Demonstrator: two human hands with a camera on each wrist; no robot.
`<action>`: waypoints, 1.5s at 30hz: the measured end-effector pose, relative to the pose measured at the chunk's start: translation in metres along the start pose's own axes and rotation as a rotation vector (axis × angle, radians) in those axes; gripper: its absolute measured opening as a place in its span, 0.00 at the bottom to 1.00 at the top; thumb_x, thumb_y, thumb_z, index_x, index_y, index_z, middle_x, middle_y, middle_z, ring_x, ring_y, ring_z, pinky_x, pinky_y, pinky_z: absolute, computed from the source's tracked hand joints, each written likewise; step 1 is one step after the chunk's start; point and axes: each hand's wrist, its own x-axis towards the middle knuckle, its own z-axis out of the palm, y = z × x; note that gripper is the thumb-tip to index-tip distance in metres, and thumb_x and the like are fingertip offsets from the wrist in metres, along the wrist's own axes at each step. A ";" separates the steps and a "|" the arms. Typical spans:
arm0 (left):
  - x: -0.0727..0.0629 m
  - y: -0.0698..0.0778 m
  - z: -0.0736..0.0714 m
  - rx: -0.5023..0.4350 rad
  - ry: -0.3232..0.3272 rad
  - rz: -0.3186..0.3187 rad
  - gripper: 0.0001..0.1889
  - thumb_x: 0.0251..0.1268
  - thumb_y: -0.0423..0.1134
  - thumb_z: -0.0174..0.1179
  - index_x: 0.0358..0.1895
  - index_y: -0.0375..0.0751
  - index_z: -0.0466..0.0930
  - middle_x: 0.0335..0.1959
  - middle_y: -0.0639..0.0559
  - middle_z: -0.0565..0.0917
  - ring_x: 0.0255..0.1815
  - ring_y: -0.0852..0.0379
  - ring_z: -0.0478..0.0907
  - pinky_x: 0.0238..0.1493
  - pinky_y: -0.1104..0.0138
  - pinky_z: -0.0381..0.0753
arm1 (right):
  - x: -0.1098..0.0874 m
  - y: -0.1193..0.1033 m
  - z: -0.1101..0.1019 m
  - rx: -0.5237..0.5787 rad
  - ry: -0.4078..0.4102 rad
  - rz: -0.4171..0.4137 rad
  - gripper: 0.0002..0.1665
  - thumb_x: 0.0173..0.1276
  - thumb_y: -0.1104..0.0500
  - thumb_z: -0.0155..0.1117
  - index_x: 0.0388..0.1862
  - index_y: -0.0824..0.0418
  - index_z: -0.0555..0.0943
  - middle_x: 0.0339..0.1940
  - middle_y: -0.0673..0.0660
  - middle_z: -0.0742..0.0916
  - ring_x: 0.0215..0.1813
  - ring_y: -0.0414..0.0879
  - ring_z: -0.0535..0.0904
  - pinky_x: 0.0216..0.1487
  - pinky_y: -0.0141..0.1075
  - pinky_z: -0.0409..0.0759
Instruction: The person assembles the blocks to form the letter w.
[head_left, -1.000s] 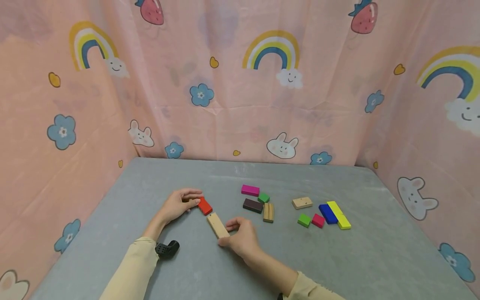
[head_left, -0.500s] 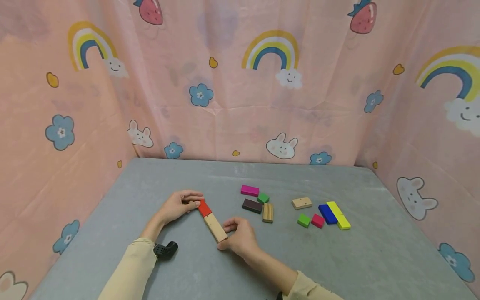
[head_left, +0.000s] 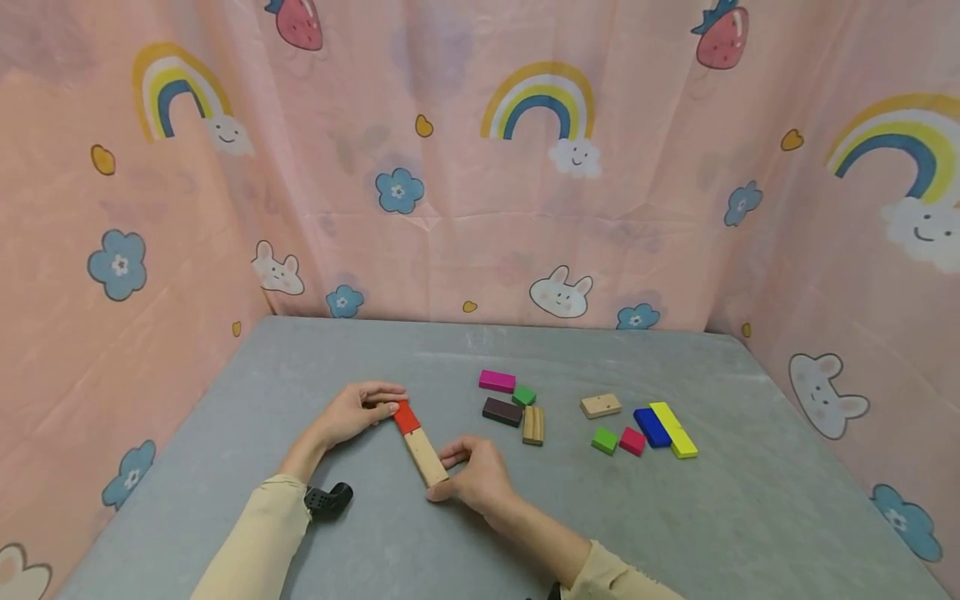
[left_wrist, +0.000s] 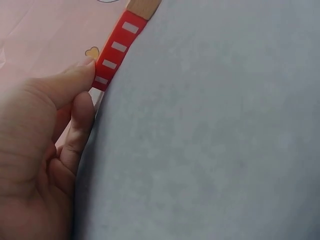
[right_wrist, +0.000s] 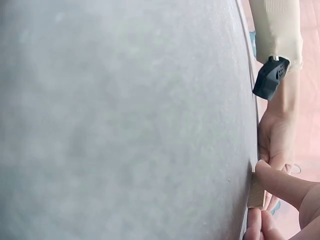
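Observation:
A red block (head_left: 407, 417) lies end to end with a longer plain wooden block (head_left: 425, 457), forming one slanting row on the grey table. My left hand (head_left: 363, 412) pinches the far end of the red block between thumb and fingers. White rectangles mark the side of the red block (left_wrist: 118, 46) in the left wrist view. At the near end of the row, my right hand (head_left: 480, 477) holds the wooden block, thumb on the near end and fingers along its right side. The right wrist view shows that block's end (right_wrist: 257, 192) between thumb and fingertips.
Right of the hands lie a magenta block (head_left: 497, 381), a dark brown block (head_left: 502, 412), a green block (head_left: 524, 396) and a grooved wooden block (head_left: 533, 426). Farther right are a wooden block (head_left: 601, 406), blue block (head_left: 652, 427), yellow piece (head_left: 673, 430), green cube (head_left: 604, 440) and red cube (head_left: 632, 441).
The small gap between the red and wooden blocks has closed, and they now line up end to end. The right hand has shifted slightly left with the wooden block.

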 end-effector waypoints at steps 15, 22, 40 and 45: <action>-0.029 0.048 0.034 0.299 0.173 0.067 0.31 0.56 0.44 0.74 0.63 0.38 0.78 0.56 0.47 0.82 0.53 0.46 0.78 0.50 0.50 0.76 | 0.000 0.002 -0.009 0.109 -0.076 -0.022 0.24 0.39 0.75 0.82 0.38 0.65 0.84 0.33 0.55 0.84 0.33 0.46 0.72 0.32 0.35 0.71; -0.039 0.044 0.042 0.350 0.147 0.004 0.34 0.54 0.48 0.75 0.65 0.45 0.78 0.54 0.51 0.81 0.48 0.50 0.71 0.50 0.52 0.72 | 0.000 0.005 -0.011 0.132 -0.092 -0.015 0.23 0.41 0.75 0.81 0.38 0.66 0.84 0.33 0.55 0.84 0.28 0.44 0.70 0.27 0.34 0.67; -0.041 0.037 0.043 0.358 0.164 0.004 0.34 0.52 0.52 0.76 0.64 0.47 0.79 0.52 0.50 0.82 0.39 0.54 0.70 0.40 0.59 0.73 | 0.008 0.015 -0.055 0.149 -0.152 -0.137 0.18 0.52 0.71 0.76 0.44 0.69 0.83 0.39 0.59 0.86 0.35 0.47 0.79 0.33 0.36 0.75; -0.040 0.039 0.043 0.371 0.157 0.013 0.34 0.53 0.52 0.75 0.65 0.47 0.79 0.54 0.49 0.82 0.41 0.55 0.71 0.43 0.57 0.74 | 0.018 0.026 -0.101 0.074 0.053 -0.181 0.14 0.56 0.70 0.74 0.43 0.67 0.84 0.40 0.60 0.85 0.38 0.51 0.79 0.32 0.37 0.76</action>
